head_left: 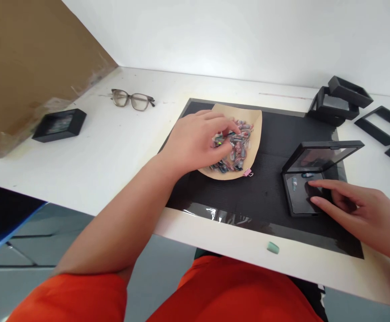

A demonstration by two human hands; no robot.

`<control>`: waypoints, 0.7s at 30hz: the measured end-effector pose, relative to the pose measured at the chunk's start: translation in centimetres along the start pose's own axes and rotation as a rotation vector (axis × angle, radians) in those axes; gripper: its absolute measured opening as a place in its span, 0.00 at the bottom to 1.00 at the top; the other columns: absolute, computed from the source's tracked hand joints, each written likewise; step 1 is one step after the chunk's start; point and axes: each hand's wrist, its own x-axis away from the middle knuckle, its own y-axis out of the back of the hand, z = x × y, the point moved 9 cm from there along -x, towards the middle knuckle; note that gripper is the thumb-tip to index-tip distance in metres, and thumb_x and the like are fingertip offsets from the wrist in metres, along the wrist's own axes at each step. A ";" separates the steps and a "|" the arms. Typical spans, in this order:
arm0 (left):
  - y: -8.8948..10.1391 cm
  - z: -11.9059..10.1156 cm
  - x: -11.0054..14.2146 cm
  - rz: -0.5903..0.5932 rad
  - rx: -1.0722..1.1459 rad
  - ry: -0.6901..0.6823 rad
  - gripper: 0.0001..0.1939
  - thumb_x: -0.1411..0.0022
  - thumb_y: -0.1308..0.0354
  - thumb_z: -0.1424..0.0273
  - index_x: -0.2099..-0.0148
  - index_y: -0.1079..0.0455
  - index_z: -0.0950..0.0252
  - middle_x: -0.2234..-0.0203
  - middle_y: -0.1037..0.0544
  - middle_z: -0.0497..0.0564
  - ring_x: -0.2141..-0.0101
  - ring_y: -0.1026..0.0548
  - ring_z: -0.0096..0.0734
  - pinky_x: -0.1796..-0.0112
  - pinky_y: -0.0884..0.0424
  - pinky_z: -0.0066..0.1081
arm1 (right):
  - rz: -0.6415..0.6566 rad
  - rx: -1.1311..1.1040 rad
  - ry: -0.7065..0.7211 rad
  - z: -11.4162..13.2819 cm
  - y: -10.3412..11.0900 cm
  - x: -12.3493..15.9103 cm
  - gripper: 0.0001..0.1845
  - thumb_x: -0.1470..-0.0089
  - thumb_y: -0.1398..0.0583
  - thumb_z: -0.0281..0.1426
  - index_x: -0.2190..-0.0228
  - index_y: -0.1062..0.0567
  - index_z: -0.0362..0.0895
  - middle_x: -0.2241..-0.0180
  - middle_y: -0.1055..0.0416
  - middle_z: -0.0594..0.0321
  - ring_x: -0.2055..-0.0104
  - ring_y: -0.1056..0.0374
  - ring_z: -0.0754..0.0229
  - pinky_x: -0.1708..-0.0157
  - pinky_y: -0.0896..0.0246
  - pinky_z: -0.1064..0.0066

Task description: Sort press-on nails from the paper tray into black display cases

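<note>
My left hand (pixel 198 141) is over a tan paper tray (pixel 255 150), thumb and index finger apart at the heap of small, glossy, multicoloured press-on nails (pixel 238 154). Nothing shows between those fingertips; the other fingers are partly hidden. On the right lies a black display case (pixel 287 197) with a clear window, its lid tilted up. Two small bluish nails (pixel 294 183) rest on its clear base. My right hand (pixel 362 208) reaches over the case's right side, thumb and index finger spread, with nothing visible between them.
A black mat (pixel 265 194) lies under the tray and case. Near the table's front edge is a green nail (pixel 273 247). Black frames (pixel 335 105) are stacked at the back right. Glasses (pixel 132 99) and another black case (pixel 60 125) lie left, beside a brown board (pixel 30 67).
</note>
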 end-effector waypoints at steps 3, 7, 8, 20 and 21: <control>0.0 0.1 0.0 -0.025 -0.007 0.023 0.19 0.33 0.43 0.63 0.46 0.16 0.56 0.56 0.13 0.49 0.52 0.17 0.44 0.51 0.23 0.38 | -0.004 0.009 0.008 0.0 0.0 0.0 0.48 0.43 0.46 0.76 0.53 0.11 0.50 0.81 0.46 0.71 0.81 0.46 0.61 0.79 0.48 0.67; -0.2 0.2 0.0 -0.043 -0.007 0.034 0.17 0.31 0.42 0.61 0.46 0.15 0.54 0.56 0.12 0.49 0.53 0.16 0.43 0.53 0.23 0.37 | -0.013 0.004 0.001 0.0 0.0 0.1 0.48 0.42 0.46 0.75 0.52 0.11 0.50 0.81 0.46 0.71 0.81 0.46 0.61 0.79 0.48 0.67; -0.2 0.3 0.0 -0.045 -0.006 0.035 0.17 0.30 0.41 0.61 0.46 0.15 0.54 0.56 0.11 0.49 0.53 0.16 0.43 0.54 0.23 0.36 | -0.007 0.003 0.000 0.0 0.0 0.1 0.48 0.42 0.46 0.75 0.52 0.11 0.50 0.81 0.46 0.71 0.81 0.46 0.61 0.79 0.48 0.67; -1.2 0.5 0.0 0.050 0.035 0.000 0.11 0.28 0.37 0.61 0.53 0.14 0.55 0.59 0.11 0.47 0.53 0.15 0.40 0.49 0.23 0.34 | 0.030 0.000 0.025 -0.3 -0.1 -0.1 0.46 0.42 0.44 0.73 0.51 0.11 0.50 0.81 0.44 0.71 0.81 0.45 0.62 0.80 0.46 0.68; -1.2 0.5 0.0 0.049 0.046 0.000 0.10 0.28 0.36 0.61 0.53 0.13 0.55 0.59 0.11 0.47 0.54 0.15 0.40 0.49 0.22 0.35 | 0.030 -0.001 0.029 -0.3 -0.1 -0.2 0.46 0.42 0.44 0.74 0.51 0.11 0.50 0.81 0.44 0.71 0.82 0.45 0.62 0.80 0.45 0.69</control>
